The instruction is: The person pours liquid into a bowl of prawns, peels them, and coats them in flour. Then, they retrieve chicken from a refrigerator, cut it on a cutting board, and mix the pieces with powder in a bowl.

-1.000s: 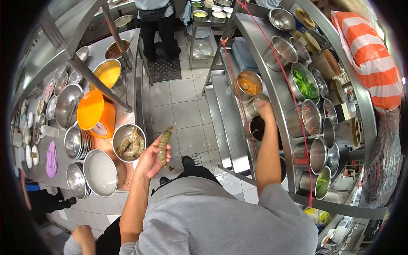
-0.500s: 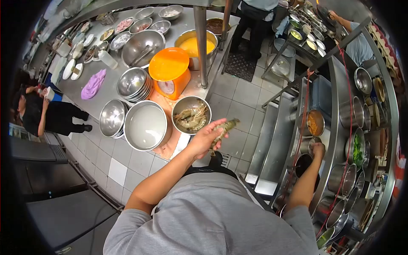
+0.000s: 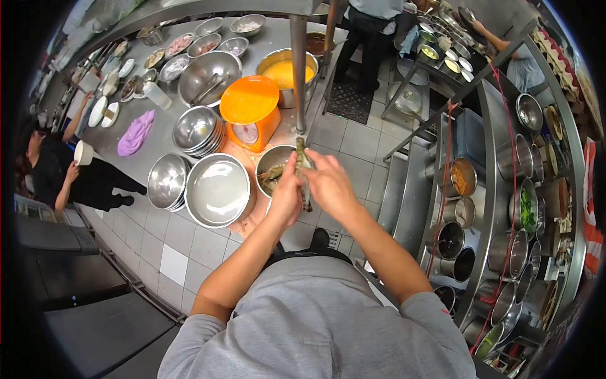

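Note:
A raw, shell-on prawn [image 3: 301, 151] is held upright between my hands, just off the right rim of a steel bowl. My left hand [image 3: 288, 194] is closed around the prawn from the left. From the other side, my right hand [image 3: 329, 184] pinches it; its fingertips are partly hidden. More prawns [image 3: 271, 175] lie in the steel bowl [image 3: 260, 165], which my left hand partly covers. Beside that bowl stands a large steel pot [image 3: 218, 189] of cloudy liquid.
An orange kitchen scale [image 3: 250, 101] stands behind the bowls, near a metal post [image 3: 298, 76]. Stacked steel bowls [image 3: 167, 177] sit at the left. A rack of pots [image 3: 464, 177] runs along my right. One person [image 3: 76, 167] is at the left, another [image 3: 366, 38] ahead.
My right hand has come from the rack at the right to the prawn. My left hand has moved left, turning the prawn upright beside the bowl.

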A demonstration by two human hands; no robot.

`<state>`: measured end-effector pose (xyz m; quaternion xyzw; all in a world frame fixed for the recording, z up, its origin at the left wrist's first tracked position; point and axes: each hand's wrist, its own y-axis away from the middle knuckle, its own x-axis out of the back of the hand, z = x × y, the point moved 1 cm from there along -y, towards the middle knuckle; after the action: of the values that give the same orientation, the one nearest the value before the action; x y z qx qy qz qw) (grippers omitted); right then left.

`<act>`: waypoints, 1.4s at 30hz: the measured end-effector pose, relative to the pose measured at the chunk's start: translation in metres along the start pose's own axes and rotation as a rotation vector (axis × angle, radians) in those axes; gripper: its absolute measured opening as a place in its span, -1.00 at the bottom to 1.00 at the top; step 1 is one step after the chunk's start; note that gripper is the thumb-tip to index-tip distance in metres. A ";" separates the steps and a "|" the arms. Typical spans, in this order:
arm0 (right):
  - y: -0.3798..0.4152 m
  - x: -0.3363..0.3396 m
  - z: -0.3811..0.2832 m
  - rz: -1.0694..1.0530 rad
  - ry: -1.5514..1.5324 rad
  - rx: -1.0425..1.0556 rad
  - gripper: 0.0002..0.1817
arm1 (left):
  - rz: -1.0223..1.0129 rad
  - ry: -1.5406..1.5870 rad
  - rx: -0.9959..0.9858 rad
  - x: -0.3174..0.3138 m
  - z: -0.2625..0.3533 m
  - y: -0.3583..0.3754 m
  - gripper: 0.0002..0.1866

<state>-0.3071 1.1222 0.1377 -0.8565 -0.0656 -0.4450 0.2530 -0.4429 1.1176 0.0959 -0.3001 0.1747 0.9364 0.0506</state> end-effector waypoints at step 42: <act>-0.094 -0.051 0.061 -1.029 -0.398 -0.141 -0.78 | -0.470 -1.852 -0.271 0.043 0.076 -0.029 -0.22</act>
<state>-0.3252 1.2390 0.1034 -0.7963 -0.4921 -0.3443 -0.0722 -0.5134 1.1715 0.1196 0.5270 -0.1086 0.7800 0.3195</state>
